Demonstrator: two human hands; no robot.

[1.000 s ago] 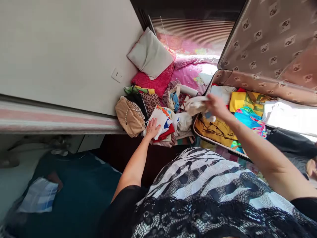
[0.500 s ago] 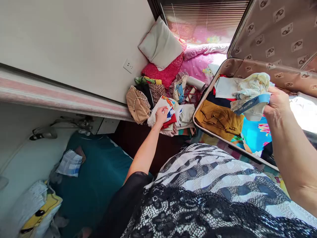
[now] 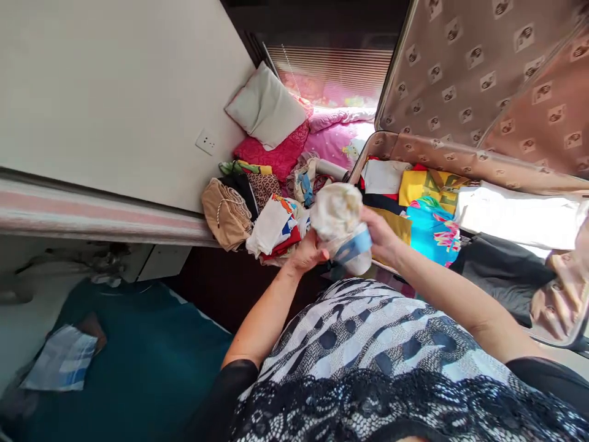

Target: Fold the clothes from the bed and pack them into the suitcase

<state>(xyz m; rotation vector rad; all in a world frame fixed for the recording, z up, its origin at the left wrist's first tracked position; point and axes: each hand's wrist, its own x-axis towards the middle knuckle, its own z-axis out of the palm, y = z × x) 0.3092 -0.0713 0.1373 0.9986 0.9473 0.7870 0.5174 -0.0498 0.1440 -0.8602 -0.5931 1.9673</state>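
Both my hands hold a bunched cream garment with a blue waistband (image 3: 339, 227) in front of my chest. My left hand (image 3: 307, 253) grips its left underside. My right hand (image 3: 381, 234) grips its right side by the blue band. Just beyond lies a heap of folded clothes (image 3: 276, 224) on the bed, with a white printed piece on top. To the right stands an open suitcase (image 3: 442, 161), its brown patterned lid (image 3: 460, 67) raised, holding yellow, turquoise and white clothes.
A tan drawstring bag (image 3: 226, 212) rests against the white wall. A white pillow (image 3: 265, 105) and a red cushion (image 3: 276, 156) lie on the pink bedding. Below left, a teal mat (image 3: 138, 350) carries a checked cloth (image 3: 61, 367). Dark clothing (image 3: 501, 276) lies at the right.
My right hand brought the cream garment from above the suitcase down to my chest. My left hand left the pile of clothes and took hold of the garment too.
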